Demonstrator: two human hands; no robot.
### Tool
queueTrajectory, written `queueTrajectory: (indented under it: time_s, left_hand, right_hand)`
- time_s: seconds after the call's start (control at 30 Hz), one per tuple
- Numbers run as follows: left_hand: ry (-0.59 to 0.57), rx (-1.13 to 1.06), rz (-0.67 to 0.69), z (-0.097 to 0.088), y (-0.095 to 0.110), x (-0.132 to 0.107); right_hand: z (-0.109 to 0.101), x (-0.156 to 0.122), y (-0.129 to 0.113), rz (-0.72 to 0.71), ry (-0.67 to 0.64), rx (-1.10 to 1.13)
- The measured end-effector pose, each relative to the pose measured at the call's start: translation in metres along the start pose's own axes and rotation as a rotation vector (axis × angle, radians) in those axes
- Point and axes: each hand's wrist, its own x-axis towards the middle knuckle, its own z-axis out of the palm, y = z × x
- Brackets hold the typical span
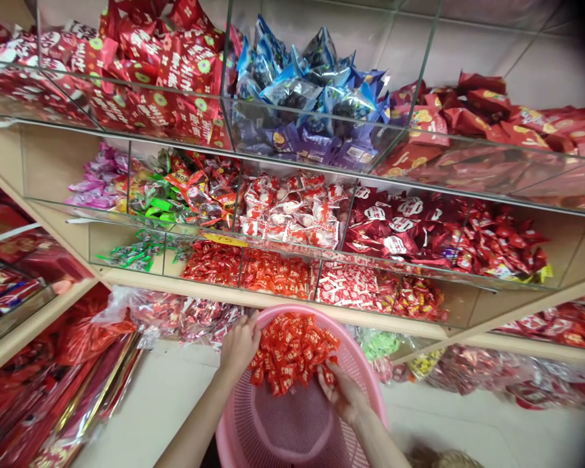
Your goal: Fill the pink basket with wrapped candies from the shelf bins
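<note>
A pink plastic basket is tilted up against the lower edge of the candy shelf. A heap of small red wrapped candies lies at its upper end. My left hand curls around the left side of the heap, fingers bent onto the candies. My right hand cups the lower right of the heap, palm up, fingers curled with candies in them. Just above the basket rim is a glass bin of similar red candies.
Tiered glass bins hold wrapped sweets: red packets, blue packets, white-red candies, dark red ones. Bagged stock lies under the shelf. A side shelf with red packs stands at left. Pale floor below.
</note>
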Motion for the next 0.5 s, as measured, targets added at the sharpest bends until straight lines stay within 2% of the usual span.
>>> queueTrajectory:
  time_s: [0.2,0.37,0.5]
  left_hand:
    - [0.007,-0.003,-0.002,0.002,-0.001,0.0]
    - [0.029,0.014,0.006,0.006,-0.003,0.0]
    - [0.029,0.012,0.006,0.006,-0.003,0.001]
  right_hand:
    - [0.003,-0.008,-0.002,0.012,-0.005,0.012]
    - [0.0,-0.02,-0.005,0.012,-0.058,0.036]
    - [-0.006,-0.028,-0.008,-0.064,-0.1,-0.011]
